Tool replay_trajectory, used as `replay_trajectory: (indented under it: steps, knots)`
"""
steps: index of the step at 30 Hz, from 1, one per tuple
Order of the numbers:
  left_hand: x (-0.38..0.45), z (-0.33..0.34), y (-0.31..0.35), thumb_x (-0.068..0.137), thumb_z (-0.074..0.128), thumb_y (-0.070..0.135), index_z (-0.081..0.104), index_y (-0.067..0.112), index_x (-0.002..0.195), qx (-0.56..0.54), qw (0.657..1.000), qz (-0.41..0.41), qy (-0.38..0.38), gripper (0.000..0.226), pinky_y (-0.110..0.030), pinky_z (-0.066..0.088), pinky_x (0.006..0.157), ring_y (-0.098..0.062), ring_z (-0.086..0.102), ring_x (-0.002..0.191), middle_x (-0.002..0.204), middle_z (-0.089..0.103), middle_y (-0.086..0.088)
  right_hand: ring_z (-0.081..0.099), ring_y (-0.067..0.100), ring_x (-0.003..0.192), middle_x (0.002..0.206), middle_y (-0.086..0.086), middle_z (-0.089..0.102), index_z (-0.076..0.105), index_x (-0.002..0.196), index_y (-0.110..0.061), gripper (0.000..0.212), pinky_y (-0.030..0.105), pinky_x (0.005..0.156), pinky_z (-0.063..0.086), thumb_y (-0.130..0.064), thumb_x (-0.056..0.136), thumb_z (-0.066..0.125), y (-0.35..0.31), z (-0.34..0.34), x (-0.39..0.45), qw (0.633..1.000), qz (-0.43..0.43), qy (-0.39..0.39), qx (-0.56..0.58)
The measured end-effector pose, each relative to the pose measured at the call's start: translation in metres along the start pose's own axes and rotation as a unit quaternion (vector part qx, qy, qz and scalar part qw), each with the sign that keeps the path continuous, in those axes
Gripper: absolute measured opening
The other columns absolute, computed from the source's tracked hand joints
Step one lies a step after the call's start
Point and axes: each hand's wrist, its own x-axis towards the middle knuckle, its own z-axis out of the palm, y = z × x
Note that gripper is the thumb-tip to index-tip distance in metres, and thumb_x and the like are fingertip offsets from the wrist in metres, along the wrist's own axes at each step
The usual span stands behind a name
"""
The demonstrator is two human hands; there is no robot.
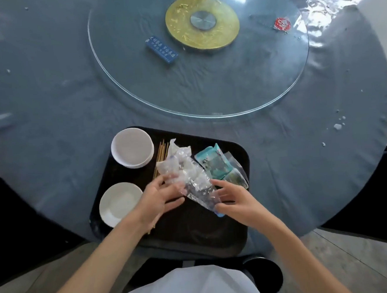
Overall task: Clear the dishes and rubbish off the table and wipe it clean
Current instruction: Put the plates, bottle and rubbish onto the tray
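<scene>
My left hand (156, 201) and right hand (233, 198), fingers loosely curled, pinch crumpled plastic wrap (189, 176) over the tray (238, 150). Risk: it springs open, spilling. The red cap (282, 24) remains on the glass turntable (207, 89).

The worktop (49, 98) wears a matt blue-grey cloth under a glossy clear plastic film. The turntable (274, 73) is smooth clear glass on a dull gold base (180, 22) with a brushed metal hub (203, 20). The black tray (193, 225) looks like matt plastic. The bowls (132, 147) are smooth white, the chopsticks (162, 151) wooden, the wrapper (190, 178) crinkled glossy clear plastic.
</scene>
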Motion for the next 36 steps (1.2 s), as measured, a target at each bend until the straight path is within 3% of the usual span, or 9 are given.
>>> replay_trajectory:
  steps: [5,9,14,17,20,26,29,32,36]
  knots:
    - [-0.019,0.004,-0.073,0.09,0.073,0.007,0.063,0.006,0.115,-0.052,0.995,-0.039,0.078,0.028,-0.027,0.059,0.082,-0.022,0.072,0.099,0.107,0.073,-0.015,0.067,0.005,0.109,0.119,-0.008,0.07,0.054,0.143,-0.026,0.055,0.017,0.087,0.053,-0.009,0.092,0.066,0.036,0.027,-0.018,0.998,0.069,0.006,-0.006]
    - [-0.023,0.008,-0.111,0.09,0.075,0.012,0.066,0.006,0.114,-0.037,0.989,-0.058,0.128,0.026,-0.029,0.059,0.083,-0.025,0.073,0.104,0.108,0.075,-0.017,0.067,0.01,0.108,0.119,-0.005,0.071,0.057,0.141,-0.025,0.051,0.023,0.088,0.054,-0.011,0.092,0.064,0.056,0.038,-0.018,0.995,0.098,-0.001,-0.036]
    - [-0.016,0.014,-0.13,0.092,0.073,0.022,0.071,0.003,0.106,0.03,0.98,-0.055,0.188,0.024,-0.022,0.059,0.07,-0.019,0.076,0.09,0.099,0.077,-0.013,0.066,0.008,0.109,0.122,-0.006,0.07,0.057,0.141,-0.025,0.047,0.012,0.075,0.048,-0.02,0.095,0.067,0.063,0.037,-0.018,0.994,0.092,-0.015,-0.065]
    - [-0.014,0.013,-0.134,0.092,0.073,0.026,0.07,0.003,0.109,0.054,0.978,-0.052,0.193,0.029,-0.02,0.058,0.068,-0.017,0.076,0.088,0.101,0.076,-0.009,0.064,0.008,0.112,0.123,-0.004,0.07,0.057,0.141,-0.025,0.048,0.016,0.084,0.05,-0.027,0.096,0.07,0.066,0.033,-0.02,0.993,0.076,-0.02,-0.088]
    - [-0.023,0.01,-0.138,0.089,0.074,0.039,0.069,0.009,0.117,0.143,0.97,-0.053,0.192,0.041,-0.032,0.061,0.081,-0.015,0.075,0.089,0.099,0.076,-0.001,0.063,0.01,0.116,0.129,-0.003,0.065,0.057,0.143,-0.024,0.054,0.029,0.102,0.051,-0.043,0.094,0.071,0.065,0.03,-0.025,0.992,0.054,-0.016,-0.111]
    - [-0.076,0.017,-0.138,0.095,0.059,0.044,0.061,0.022,0.132,0.387,0.88,0.124,0.244,0.043,-0.034,0.052,0.097,-0.01,0.063,0.104,0.121,0.066,0.006,0.026,0.015,0.151,0.163,-0.006,0.031,0.046,0.151,-0.032,0.075,0.038,0.121,0.03,-0.065,0.087,0.067,0.039,0.034,-0.04,0.959,-0.12,0.003,-0.257]
    - [-0.103,0.013,-0.152,0.094,0.045,0.054,0.052,0.022,0.145,0.461,0.801,0.243,0.295,0.06,-0.04,0.041,0.113,-0.016,0.044,0.134,0.146,0.051,0.003,0.013,0.016,0.157,0.169,-0.008,0.022,0.038,0.156,-0.036,0.086,0.042,0.124,0.023,-0.08,0.085,0.053,0.02,0.054,-0.042,0.913,-0.243,0.016,-0.328]
    - [-0.127,-0.005,-0.171,0.095,0.039,0.057,0.034,0.031,0.156,0.498,0.747,0.248,0.365,0.066,-0.041,0.02,0.123,-0.022,0.013,0.154,0.166,0.024,0.003,0.005,0.02,0.16,0.171,-0.003,0.021,0.036,0.158,-0.035,0.087,0.043,0.125,0.019,-0.085,0.087,0.045,0.002,0.089,-0.042,0.86,-0.344,-0.007,-0.376]
    - [-0.162,-0.037,-0.207,0.095,0.036,0.06,0.025,0.034,0.158,0.442,0.741,0.195,0.466,0.07,-0.05,0.009,0.125,-0.021,-0.016,0.155,0.17,0.004,0.005,-0.009,0.018,0.159,0.173,-0.007,0.01,0.026,0.16,-0.041,0.085,0.043,0.126,0.007,-0.081,0.089,0.048,-0.018,0.144,-0.045,0.809,-0.407,-0.085,-0.417]
